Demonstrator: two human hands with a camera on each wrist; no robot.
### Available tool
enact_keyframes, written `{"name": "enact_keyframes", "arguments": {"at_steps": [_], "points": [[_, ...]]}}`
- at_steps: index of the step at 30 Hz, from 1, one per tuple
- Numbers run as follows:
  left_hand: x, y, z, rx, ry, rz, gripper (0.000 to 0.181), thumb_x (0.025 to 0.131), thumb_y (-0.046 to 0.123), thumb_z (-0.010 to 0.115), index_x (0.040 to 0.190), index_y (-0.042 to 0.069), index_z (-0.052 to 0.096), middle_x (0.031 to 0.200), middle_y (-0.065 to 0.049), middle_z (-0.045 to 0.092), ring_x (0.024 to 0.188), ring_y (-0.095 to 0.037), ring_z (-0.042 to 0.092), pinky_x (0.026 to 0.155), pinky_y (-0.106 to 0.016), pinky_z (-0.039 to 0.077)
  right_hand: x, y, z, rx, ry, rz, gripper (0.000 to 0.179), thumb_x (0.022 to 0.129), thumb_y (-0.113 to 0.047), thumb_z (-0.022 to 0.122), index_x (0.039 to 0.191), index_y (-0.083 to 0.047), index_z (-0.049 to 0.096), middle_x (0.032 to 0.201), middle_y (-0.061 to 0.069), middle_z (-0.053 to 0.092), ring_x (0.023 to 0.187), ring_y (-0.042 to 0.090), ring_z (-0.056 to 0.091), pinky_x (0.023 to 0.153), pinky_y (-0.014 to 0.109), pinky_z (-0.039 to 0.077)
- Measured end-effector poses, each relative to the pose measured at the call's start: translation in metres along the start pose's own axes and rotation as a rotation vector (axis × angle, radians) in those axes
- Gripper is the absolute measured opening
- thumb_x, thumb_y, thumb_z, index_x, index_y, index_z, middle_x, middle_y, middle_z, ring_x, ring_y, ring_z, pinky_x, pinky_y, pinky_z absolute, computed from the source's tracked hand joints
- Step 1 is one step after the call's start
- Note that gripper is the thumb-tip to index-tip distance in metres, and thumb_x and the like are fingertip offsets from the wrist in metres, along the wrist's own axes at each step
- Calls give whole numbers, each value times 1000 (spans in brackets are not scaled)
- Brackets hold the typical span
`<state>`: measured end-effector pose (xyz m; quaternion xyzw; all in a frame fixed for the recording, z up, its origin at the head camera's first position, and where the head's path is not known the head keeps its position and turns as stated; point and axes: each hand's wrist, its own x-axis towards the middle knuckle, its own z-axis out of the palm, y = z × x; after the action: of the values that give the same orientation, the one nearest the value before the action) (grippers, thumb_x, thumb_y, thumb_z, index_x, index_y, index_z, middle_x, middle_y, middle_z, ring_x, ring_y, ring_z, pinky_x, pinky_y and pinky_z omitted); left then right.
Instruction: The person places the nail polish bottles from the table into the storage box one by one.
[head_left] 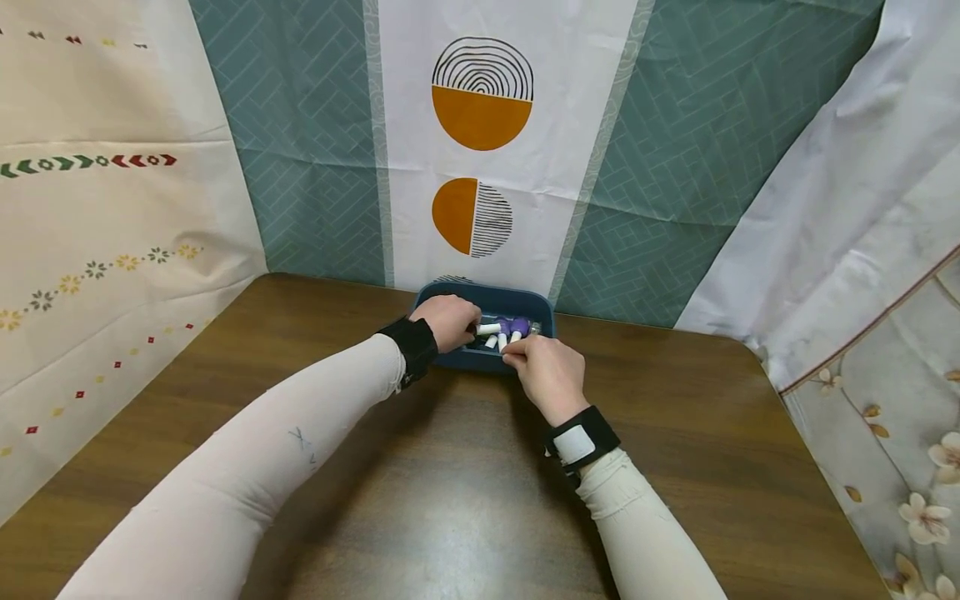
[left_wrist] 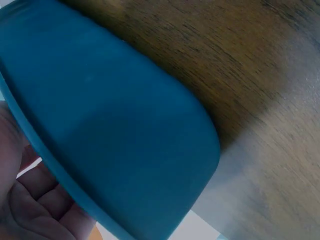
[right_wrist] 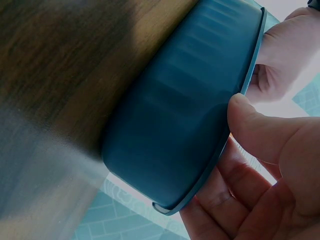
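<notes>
A dark blue plastic bin [head_left: 480, 360] stands at the far edge of the table. Inside lie several small things with purple rounded heads [head_left: 520, 326] and white stems. My right hand [head_left: 551, 375] grips the bin's near rim towards the right, thumb outside and fingers inside, as the right wrist view shows. Over the bin's left end, my left hand [head_left: 450, 322] reaches in with bent fingers. Beside its fingertips lies one white stem [head_left: 489, 329]; whether they pinch it is unclear. In the left wrist view the bin wall [left_wrist: 125, 125] partly hides that hand.
The brown wooden table [head_left: 450, 483] spreads in front of and beside the bin. A patterned cloth [head_left: 480, 117] hangs just behind it. Further cloths hang at the left [head_left: 97, 250] and right [head_left: 847, 208].
</notes>
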<state>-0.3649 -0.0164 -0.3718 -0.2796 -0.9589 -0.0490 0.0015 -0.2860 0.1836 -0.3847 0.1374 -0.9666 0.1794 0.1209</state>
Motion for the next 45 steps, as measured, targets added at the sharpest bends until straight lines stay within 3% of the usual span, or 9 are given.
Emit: {"name": "enact_keyframes", "arguments": {"at_steps": [10,23,29,35,40,45], "points": [[7,5,4,4,-42,-21,9,96,18,77,103,12,76,88,-1,71,78,-19,62,80,-35,56,-4,6,-4,-3,7,-7,15,94,-29,79,108,-25,85,105,-2,80,92,22,74,66,38,54],[7,7,9,-20,-14,-13,13,96,22,79,102,12,76,88,-1,70,78,-19,61,79,-35,55,-8,14,-5,-18,15,-12,13,94,-30,79,106,-27,85,102,-4,80,88,20,74,63,38,52],[-4,13,1,-24,32,-56,30,100,28,72,124,10,74,109,-7,73,99,-25,66,95,-40,55,-11,22,-7,-22,2,-5,14,94,-29,80,106,-24,85,103,-1,80,90,22,74,64,39,53],[-19,4,-7,-3,128,-120,49,103,35,67,142,6,62,137,-16,64,128,-34,57,114,-47,44,-7,32,-8,-17,-25,5,14,96,-29,77,107,-21,84,105,0,79,93,24,74,69,44,55],[-34,-6,1,-11,161,-174,59,104,41,63,149,3,54,151,-18,53,140,-36,48,119,-50,37,-8,42,1,28,-55,-26,23,97,-29,76,117,-17,81,115,4,78,103,26,73,82,48,57],[-51,-19,12,-13,232,-207,61,105,41,62,150,0,52,154,-23,50,143,-42,45,119,-56,35,-10,53,9,80,-38,-50,39,99,-34,73,134,-15,72,132,10,71,123,31,64,98,54,54]]}}
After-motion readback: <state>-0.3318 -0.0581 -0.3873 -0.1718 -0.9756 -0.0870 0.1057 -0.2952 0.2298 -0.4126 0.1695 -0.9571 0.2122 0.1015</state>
